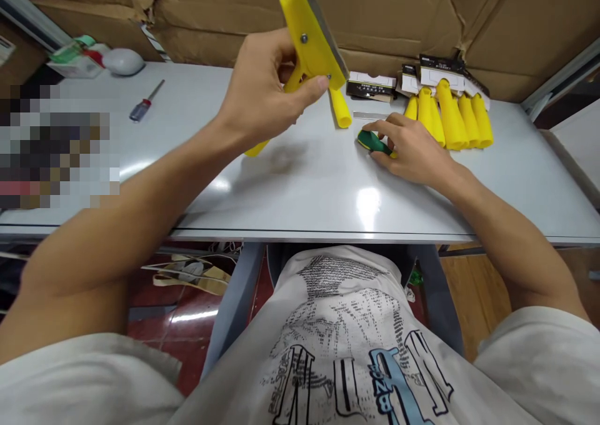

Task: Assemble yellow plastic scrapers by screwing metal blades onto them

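Observation:
My left hand (pixel 267 87) is raised above the table, its fingers closed round a yellow scraper (pixel 309 44). The scraper is tilted, with its grey blade edge up and to the right and two screws showing on its head. Low over the tabletop, my right hand (pixel 412 147) grips a green-handled screwdriver (pixel 370 140); its shaft is hidden by the hand. Just beyond those fingers lies a thin metal blade strip (pixel 372 115). A yellow handle sleeve (pixel 341 109) rests behind the raised scraper.
Several yellow scraper handles (pixel 450 119) lie at the right, with black-and-white packaging (pixel 445 69) behind them. A small box (pixel 371 86) stands at the back. Another screwdriver (pixel 146 103) and a white mouse (pixel 122 61) are at the left. Cardboard (pixel 210 12) lines the table's rear.

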The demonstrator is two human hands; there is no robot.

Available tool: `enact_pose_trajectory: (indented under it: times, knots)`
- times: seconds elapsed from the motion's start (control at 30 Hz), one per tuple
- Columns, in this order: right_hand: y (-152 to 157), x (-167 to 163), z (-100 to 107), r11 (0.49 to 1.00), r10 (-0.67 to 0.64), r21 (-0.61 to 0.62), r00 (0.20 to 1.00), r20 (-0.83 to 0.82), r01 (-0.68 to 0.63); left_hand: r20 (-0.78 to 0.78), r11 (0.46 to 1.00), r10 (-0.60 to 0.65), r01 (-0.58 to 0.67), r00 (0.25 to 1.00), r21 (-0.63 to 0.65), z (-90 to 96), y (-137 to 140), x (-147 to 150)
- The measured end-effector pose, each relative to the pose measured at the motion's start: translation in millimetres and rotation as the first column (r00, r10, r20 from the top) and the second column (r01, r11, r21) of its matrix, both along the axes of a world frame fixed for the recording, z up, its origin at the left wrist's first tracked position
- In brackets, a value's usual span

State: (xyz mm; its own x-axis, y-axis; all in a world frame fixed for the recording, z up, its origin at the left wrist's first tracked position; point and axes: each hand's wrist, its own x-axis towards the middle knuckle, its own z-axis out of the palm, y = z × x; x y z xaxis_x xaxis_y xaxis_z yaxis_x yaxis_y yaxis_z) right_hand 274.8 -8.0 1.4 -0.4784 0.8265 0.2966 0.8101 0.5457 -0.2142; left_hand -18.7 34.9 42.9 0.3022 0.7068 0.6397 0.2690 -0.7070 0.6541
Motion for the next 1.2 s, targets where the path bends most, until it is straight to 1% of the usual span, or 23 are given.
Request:
enact_pose_trajectory:
  times: [0.1,0.17,0.2,0.23,0.3,0.37,0.4,0.43,0.5,0.53,0.63,0.73,0.8,0.93,1.03,1.1,1.13,1.2]
  knots:
    - [8.9,3.7,9.2,0.998,-0.037,0.051,0.997,-0.064,0.041,0.063,0.999,0.033,-0.031,0.997,-0.025,0.8,-7.4,6.1]
    - [31.7,7.6,18.0,0.991,-0.066,0.11,0.994,-0.085,0.075,0.108,0.995,0.087,-0.081,0.99,-0.058,-1.1,-8.3,9.8]
    - [48.7,9.2,21.9,0.986,-0.076,0.141,0.995,-0.064,0.084,0.135,0.992,0.112,-0.103,0.985,-0.073,-2.5,-7.8,11.5]
    - [68.8,10.4,24.8,0.982,-0.081,0.171,0.997,-0.005,0.081,0.16,0.99,0.128,-0.116,0.979,-0.087,-3.6,-7.2,12.8]
    - [113.7,11.2,27.3,0.98,-0.043,0.199,0.983,0.177,0.007,0.204,0.987,0.134,-0.113,0.97,-0.112,-4.1,-6.6,13.6]
    - [154.9,9.7,25.1,0.977,-0.009,0.206,0.955,0.298,-0.055,0.184,0.981,0.083,-0.047,0.98,-0.19,-1.2,-8.7,11.5]
    - [170.8,8.2,22.8,0.979,-0.017,0.196,0.947,0.321,-0.048,0.15,0.969,0.038,0.0,0.988,-0.247,1.2,-10.7,9.7]
    - [182.4,6.5,20.1,0.982,-0.03,0.183,0.94,0.341,-0.035,0.11,0.951,-0.01,0.043,0.994,-0.305,3.9,-13.3,7.8]
    - [192.7,2.6,14.6,0.988,-0.057,0.155,0.931,0.361,0.001,0.053,0.914,-0.085,0.099,0.995,-0.394,8.6,-18.6,5.1]
    - [192.4,0.8,12.5,0.989,-0.065,0.146,0.928,0.367,0.012,0.053,0.902,-0.099,0.112,0.994,-0.417,10.1,-20.8,4.7]
    - [180.8,-3.7,10.7,0.993,-0.065,0.113,0.933,0.354,0.026,0.145,0.885,-0.104,0.159,0.984,-0.438,10.4,-23.6,7.1]
    - [168.2,-8.0,14.2,0.998,-0.048,0.044,0.942,0.333,0.035,0.242,0.85,-0.14,0.242,0.96,-0.467,8.2,-22.0,10.3]
    - [161.8,-11.8,17.2,0.998,-0.059,0.021,0.939,0.34,0.055,0.277,0.837,-0.131,0.256,0.952,-0.484,7.8,-20.9,11.1]
    - [149.8,-20.0,22.3,0.987,-0.15,0.098,0.93,0.334,0.124,0.237,0.846,-0.109,0.215,0.966,-0.488,10.5,-21.5,10.3]
    - [137.1,-22.8,27.8,0.972,-0.213,0.167,0.923,0.321,0.166,0.192,0.826,-0.151,0.231,0.97,-0.515,11.3,-21.9,10.3]
    - [123.9,-22.1,33.5,0.955,-0.244,0.229,0.938,0.245,0.188,0.241,0.828,-0.169,0.27,0.956,-0.491,9.1,-20.5,11.5]
    - [115.3,-21.3,37.0,0.944,-0.25,0.26,0.955,0.161,0.203,0.283,0.832,-0.183,0.302,0.942,-0.466,7.3,-19.5,12.4]
    - [94.3,-19.3,43.9,0.929,-0.219,0.292,0.973,-0.071,0.23,0.369,0.828,-0.23,0.38,0.901,-0.412,3.2,-17.3,14.1]
